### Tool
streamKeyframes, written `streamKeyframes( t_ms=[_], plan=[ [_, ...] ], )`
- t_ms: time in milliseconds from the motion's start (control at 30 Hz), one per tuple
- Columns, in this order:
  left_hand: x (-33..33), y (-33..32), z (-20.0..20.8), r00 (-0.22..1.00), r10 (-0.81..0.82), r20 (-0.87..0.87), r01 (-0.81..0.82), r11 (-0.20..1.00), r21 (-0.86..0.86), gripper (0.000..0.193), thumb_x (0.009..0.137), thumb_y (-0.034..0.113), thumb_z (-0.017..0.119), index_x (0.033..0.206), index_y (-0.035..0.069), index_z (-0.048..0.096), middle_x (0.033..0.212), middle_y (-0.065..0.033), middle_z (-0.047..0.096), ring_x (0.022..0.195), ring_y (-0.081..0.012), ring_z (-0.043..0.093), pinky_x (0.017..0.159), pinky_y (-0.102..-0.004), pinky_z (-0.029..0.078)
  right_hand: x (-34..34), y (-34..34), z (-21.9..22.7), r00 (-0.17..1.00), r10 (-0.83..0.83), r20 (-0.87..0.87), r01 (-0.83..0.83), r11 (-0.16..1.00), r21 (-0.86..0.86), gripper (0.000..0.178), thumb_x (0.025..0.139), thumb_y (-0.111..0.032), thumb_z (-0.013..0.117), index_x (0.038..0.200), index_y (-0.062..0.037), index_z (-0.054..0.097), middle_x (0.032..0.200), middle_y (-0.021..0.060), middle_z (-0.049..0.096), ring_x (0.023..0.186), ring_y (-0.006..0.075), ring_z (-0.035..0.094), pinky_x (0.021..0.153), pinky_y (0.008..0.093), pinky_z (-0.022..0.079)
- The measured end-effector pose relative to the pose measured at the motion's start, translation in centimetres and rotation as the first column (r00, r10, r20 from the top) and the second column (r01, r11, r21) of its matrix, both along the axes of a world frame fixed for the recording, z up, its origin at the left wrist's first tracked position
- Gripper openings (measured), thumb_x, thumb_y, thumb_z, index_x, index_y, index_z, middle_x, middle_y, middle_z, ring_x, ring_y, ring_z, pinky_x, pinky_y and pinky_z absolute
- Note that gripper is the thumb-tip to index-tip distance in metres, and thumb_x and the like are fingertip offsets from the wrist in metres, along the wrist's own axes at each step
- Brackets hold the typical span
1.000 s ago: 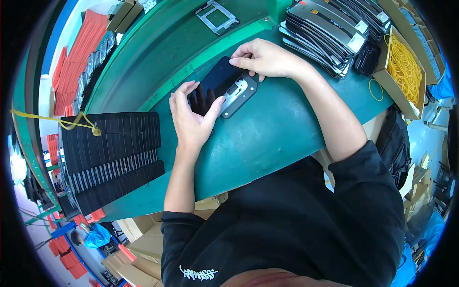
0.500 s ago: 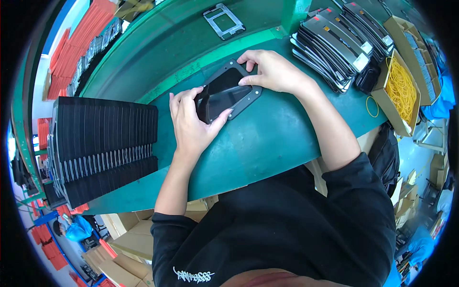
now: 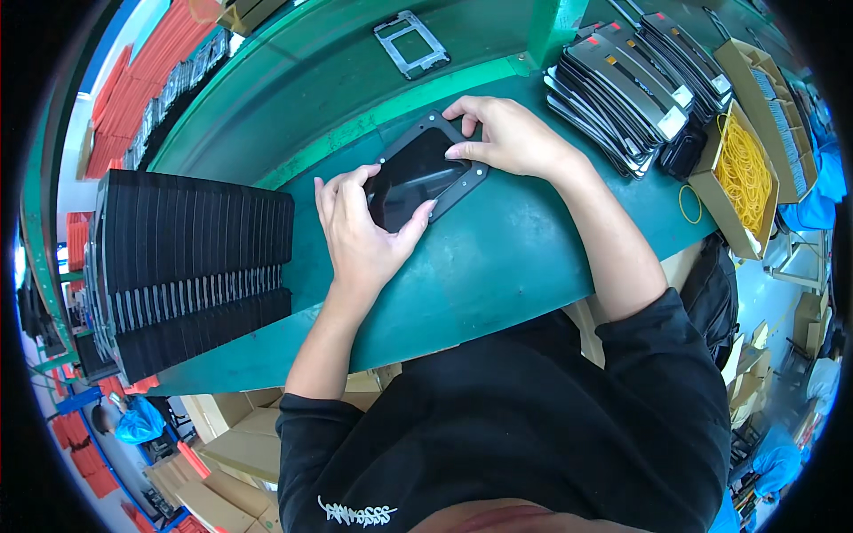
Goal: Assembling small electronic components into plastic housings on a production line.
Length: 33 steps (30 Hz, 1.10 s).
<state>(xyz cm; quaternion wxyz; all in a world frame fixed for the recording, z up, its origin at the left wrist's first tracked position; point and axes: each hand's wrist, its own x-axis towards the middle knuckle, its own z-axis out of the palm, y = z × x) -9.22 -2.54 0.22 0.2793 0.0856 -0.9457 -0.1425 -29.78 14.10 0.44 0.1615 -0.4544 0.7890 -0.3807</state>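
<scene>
A glossy black phone-sized panel (image 3: 416,175) sits within a dark rectangular fixture frame (image 3: 460,186) that has small round metal fittings along its rim. It lies at a slant on the green bench. My left hand (image 3: 357,216) clasps the near-left end, its thumb on the near edge and its fingers over the far edge. At the opposite end, my right hand (image 3: 504,135) closes on the far-right corner, with the thumb pressed on the panel's edge and the index finger curled at the frame's outer side. The parts under my fingers are hidden.
A long row of black slotted holders (image 3: 195,231) stands on the left. A silver frame (image 3: 410,44) lies beyond the green rail. Back right are stacked dark flat panels (image 3: 617,93), a box of yellow rubber bands (image 3: 743,169) and one loose band (image 3: 690,204). People work in the background.
The view has shifted very slightly. Both hands keep the same hold on the fixture, with only tiny movement of the fingers.
</scene>
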Motion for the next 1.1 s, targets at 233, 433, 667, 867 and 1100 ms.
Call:
streamKeyframes(
  t_ms=[233,433,667,867,1100],
  plan=[
    [0.1,-0.2,0.4,1.0,-0.013,0.001,0.013,1.0,0.012,0.076,0.069,0.031,0.093,0.129,0.004,0.056,0.125,-0.0175,0.064,0.121,-0.0375,0.057,0.114,-0.0637,0.033,0.0,-0.1,-0.2,0.999,0.03,-0.012,-0.031,0.999,-0.025,0.055,0.084,-0.026,0.086,0.127,0.0011,0.064,0.092,0.0103,0.063,0.071,0.0199,0.064,0.067,0.0352,0.053],
    [1.6,-2.1,2.3,1.0,0.013,0.011,-0.015,0.989,0.145,0.068,0.078,0.026,0.089,0.136,0.004,0.062,0.139,-0.0235,0.058,0.126,-0.0424,0.054,0.11,-0.0518,0.042,0.7,0.1,0.0,0.997,0.033,-0.067,-0.035,0.999,-0.027,0.05,0.088,-0.024,0.081,0.131,-0.0055,0.065,0.094,0.0104,0.062,0.08,0.0237,0.064,0.074,0.0379,0.053],
    [5.4,-2.6,1.4,0.937,0.085,0.338,-0.12,0.989,0.086,0.063,0.079,0.026,0.088,0.137,0.012,0.068,0.142,-0.0232,0.057,0.127,-0.043,0.052,0.108,-0.0472,0.044,0.8,0.4,0.6,0.97,0.186,-0.156,-0.175,0.982,0.076,0.049,0.093,-0.017,0.073,0.141,-0.0152,0.064,0.098,0.0119,0.061,0.092,0.0311,0.061,0.086,0.0404,0.051],
    [5.6,-3.2,1.2,0.946,0.075,0.315,-0.116,0.987,0.112,0.068,0.077,0.033,0.09,0.138,0.013,0.068,0.143,-0.0229,0.055,0.129,-0.043,0.05,0.11,-0.051,0.043,1.2,0.2,0.9,0.965,0.188,-0.183,-0.166,0.977,0.13,0.05,0.094,-0.015,0.071,0.143,-0.0129,0.062,0.097,0.0148,0.061,0.093,0.0336,0.059,0.089,0.0413,0.049],
    [6.7,-3.2,1.0,0.984,-0.025,0.179,0.006,0.994,0.106,0.082,0.064,0.047,0.093,0.137,0.018,0.069,0.144,-0.0198,0.054,0.132,-0.0444,0.047,0.113,-0.0609,0.036,1.7,0.0,1.0,0.952,0.232,-0.198,-0.217,0.972,0.094,0.05,0.095,-0.013,0.071,0.144,-0.0115,0.061,0.093,0.0154,0.061,0.09,0.0318,0.058,0.087,0.041,0.048]
  ],
)
